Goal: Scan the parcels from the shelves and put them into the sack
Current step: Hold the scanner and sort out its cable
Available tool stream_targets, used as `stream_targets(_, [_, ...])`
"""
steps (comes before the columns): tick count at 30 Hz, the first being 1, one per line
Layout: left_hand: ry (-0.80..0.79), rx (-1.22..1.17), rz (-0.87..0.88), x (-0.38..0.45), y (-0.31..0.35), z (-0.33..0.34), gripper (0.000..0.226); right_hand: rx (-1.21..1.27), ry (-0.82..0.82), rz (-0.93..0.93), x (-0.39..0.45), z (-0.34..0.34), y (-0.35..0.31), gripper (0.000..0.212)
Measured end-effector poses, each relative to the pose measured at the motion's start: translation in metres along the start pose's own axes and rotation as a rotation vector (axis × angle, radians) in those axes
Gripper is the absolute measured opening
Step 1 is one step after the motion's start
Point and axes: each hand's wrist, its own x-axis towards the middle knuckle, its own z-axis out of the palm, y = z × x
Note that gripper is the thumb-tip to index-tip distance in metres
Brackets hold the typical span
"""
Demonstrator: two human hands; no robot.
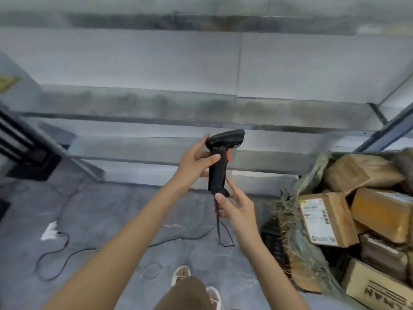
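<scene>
Two bare hands hold one black pistol-shaped barcode scanner with an orange trigger (220, 157) upright at centre. The left hand (195, 163) curls round the upper grip, thumb across the handle; the right hand (232, 205) pinches the handle base, where a black cable (67, 245) trails across the grey floor. Near right, brown cardboard parcels (327, 221) fill an open woven green-brown sack (299, 260). Grey metal shelves (156, 104) span the far side.

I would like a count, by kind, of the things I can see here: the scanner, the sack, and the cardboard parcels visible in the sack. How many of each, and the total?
Barcode scanner, held by left hand and right hand: 1
Sack: 1
Cardboard parcels visible in the sack, for example the labelled one: about 6; more may be hidden
Total: about 8
</scene>
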Motion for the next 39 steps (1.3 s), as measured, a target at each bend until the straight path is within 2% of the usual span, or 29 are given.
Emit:
stream_targets(12, [0.231,-0.065,-0.055,-0.083,-0.033,-0.143,0.068,-0.04,-0.244,0.087,-0.028,0.128,0.042,0.055])
stream_targets(23, [0.194,-0.124,-0.105,-0.124,-0.074,-0.306,0.072,-0.088,-0.265,0.158,-0.05,0.285,0.088,0.057])
stream_targets(30, [0.198,-0.145,-0.167,-0.122,-0.099,-0.375,0.072,-0.105,-0.247,0.214,-0.046,0.353,0.112,0.057])
stream_targets(39, [0.271,-0.17,-0.208,-0.063,-0.111,-0.422,0.072,-0.13,-0.305,0.255,0.028,0.393,0.122,0.057])
